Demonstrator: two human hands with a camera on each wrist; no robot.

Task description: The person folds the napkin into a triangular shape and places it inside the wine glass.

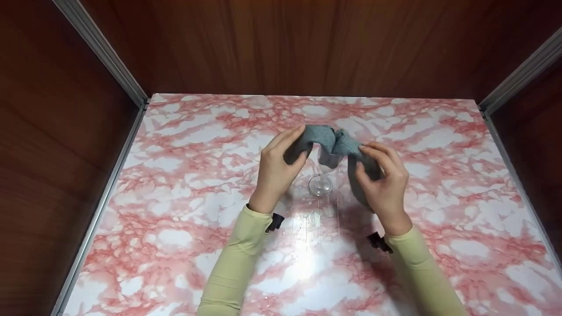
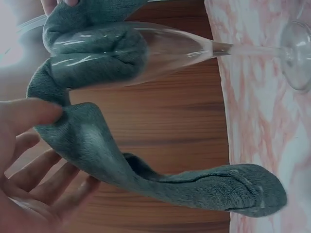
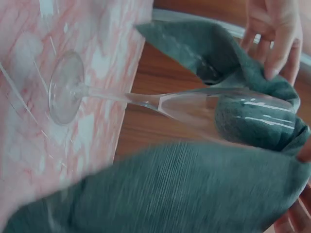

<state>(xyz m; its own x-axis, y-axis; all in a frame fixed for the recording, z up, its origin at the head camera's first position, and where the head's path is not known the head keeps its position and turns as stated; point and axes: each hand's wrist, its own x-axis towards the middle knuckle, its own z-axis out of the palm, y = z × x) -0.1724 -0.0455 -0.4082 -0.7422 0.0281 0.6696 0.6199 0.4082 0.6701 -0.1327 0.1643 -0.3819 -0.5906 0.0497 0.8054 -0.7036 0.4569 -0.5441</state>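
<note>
A clear champagne flute [image 1: 319, 186] stands upright on the table, its round foot flat on the surface. The middle of a grey-green cloth [image 1: 322, 135] is bunched down into the flute's mouth, and its two ends drape out over opposite sides. My left hand [image 1: 277, 164] pinches the cloth's left end between thumb and fingers. On the other side, my right hand [image 1: 386, 177] pinches the right end the same way. Through the glass bowl [image 2: 170, 43] in the left wrist view, the tucked cloth fills the upper part; the lower bowl and stem hold none of it.
The table [image 1: 175, 239] has a red-and-white marbled top with a bright light reflection in front of the flute. Dark wood panels [image 1: 281, 48] with metal edge strips [image 1: 105, 52] enclose its back and sides. Dark clip-like pieces [image 1: 275, 222] sit at both wrists.
</note>
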